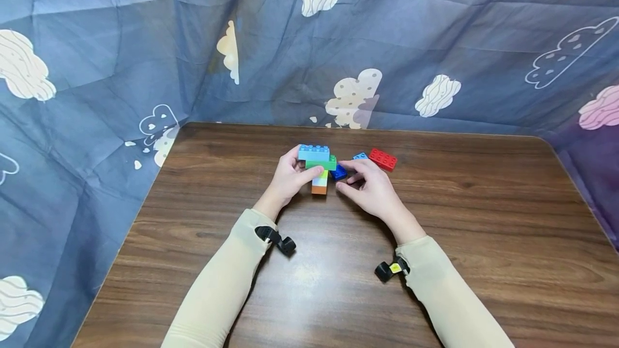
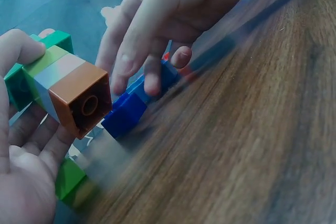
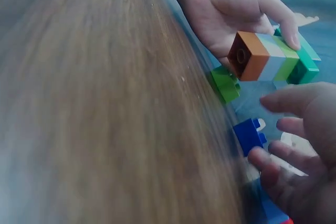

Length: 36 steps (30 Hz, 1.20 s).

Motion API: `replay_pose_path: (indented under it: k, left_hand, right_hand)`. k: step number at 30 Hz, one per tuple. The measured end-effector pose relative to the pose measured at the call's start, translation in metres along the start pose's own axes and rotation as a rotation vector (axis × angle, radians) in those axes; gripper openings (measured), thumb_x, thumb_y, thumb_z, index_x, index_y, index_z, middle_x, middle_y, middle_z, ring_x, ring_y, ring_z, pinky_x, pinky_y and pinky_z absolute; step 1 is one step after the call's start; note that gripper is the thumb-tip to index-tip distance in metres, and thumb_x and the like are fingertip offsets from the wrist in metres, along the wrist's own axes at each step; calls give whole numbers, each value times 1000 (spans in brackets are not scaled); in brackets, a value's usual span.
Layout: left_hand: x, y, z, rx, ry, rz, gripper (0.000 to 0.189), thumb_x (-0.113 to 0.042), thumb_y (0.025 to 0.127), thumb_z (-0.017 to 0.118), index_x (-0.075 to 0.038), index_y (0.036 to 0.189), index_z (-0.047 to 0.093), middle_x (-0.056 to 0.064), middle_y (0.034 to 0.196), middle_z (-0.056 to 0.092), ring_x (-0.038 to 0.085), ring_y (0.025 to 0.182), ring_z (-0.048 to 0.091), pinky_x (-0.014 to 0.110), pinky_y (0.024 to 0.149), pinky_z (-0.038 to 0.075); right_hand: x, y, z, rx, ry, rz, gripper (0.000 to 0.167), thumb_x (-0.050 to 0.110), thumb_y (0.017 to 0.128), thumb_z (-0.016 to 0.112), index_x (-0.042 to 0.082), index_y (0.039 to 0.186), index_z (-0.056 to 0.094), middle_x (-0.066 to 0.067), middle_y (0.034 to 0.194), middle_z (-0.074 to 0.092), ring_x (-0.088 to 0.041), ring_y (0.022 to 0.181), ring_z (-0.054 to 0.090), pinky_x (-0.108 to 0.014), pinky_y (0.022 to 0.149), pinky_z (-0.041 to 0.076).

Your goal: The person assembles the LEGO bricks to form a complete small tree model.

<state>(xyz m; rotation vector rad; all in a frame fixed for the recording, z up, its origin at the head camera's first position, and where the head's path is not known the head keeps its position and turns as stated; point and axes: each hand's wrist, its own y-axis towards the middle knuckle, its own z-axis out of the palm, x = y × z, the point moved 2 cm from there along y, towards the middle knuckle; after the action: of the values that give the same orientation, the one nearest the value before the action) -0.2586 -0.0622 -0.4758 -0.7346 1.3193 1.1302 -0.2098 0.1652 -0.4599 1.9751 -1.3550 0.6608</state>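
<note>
My left hand (image 1: 288, 180) holds a stack of toy building bricks (image 1: 319, 181) between thumb and fingers. Its orange end brick (image 2: 79, 90) faces the wrist cameras; white and lime bricks follow, then a green brick (image 1: 320, 164) and a light blue brick (image 1: 314, 153) set crosswise. To the right, my right hand (image 1: 373, 189) hovers with its fingers apart and loosely bent, nothing between them. Close to its fingertips lies a dark blue brick (image 3: 248, 137) on the table. A loose green brick (image 3: 226, 85) lies below the left hand in both wrist views.
Beyond the right hand lie a red brick (image 1: 383, 159) and a blue brick (image 1: 360, 156), the latter partly hidden by that hand. The wooden table (image 1: 464, 219) ends at a dark blue cloth (image 1: 271, 90) patterned with clouds, hanging behind and at the sides.
</note>
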Motion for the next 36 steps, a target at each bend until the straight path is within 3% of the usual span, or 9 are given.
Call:
replay_pose_path:
  k: [5, 9, 19, 36]
  left_hand:
    - [0, -1, 2, 6, -3, 2, 44, 8, 95, 74, 8, 137, 60, 17, 124, 72, 15, 108, 72, 28, 95, 60]
    - [-2, -2, 3, 10, -13, 1, 44, 8, 95, 73, 9, 137, 60, 17, 124, 72, 15, 107, 73, 28, 95, 61]
    - [2, -1, 3, 32, -19, 20, 42, 9, 94, 74, 10, 134, 60, 11, 119, 73, 16, 105, 73, 28, 92, 61]
    - [2, -3, 9, 69, 4, 47, 39, 8, 94, 75, 8, 130, 62, 7, 116, 73, 14, 103, 73, 27, 90, 61]
  right_hand:
    - [2, 3, 4, 52, -70, -25, 50, 19, 101, 82, 7, 148, 68, -13, 145, 64, -28, 108, 69, -44, 85, 56]
    - [3, 3, 4, 69, -95, -17, 45, 21, 101, 81, 3, 141, 71, -15, 147, 63, -28, 110, 68, -48, 90, 56]
    - [-2, -3, -1, 51, -86, 24, 28, 23, 91, 93, 12, 112, 79, -6, 110, 74, -25, 101, 68, -45, 89, 58]
    - [-10, -12, -9, 82, -51, 35, 21, 17, 93, 90, 14, 110, 78, -4, 105, 75, -22, 94, 67, -38, 77, 55]
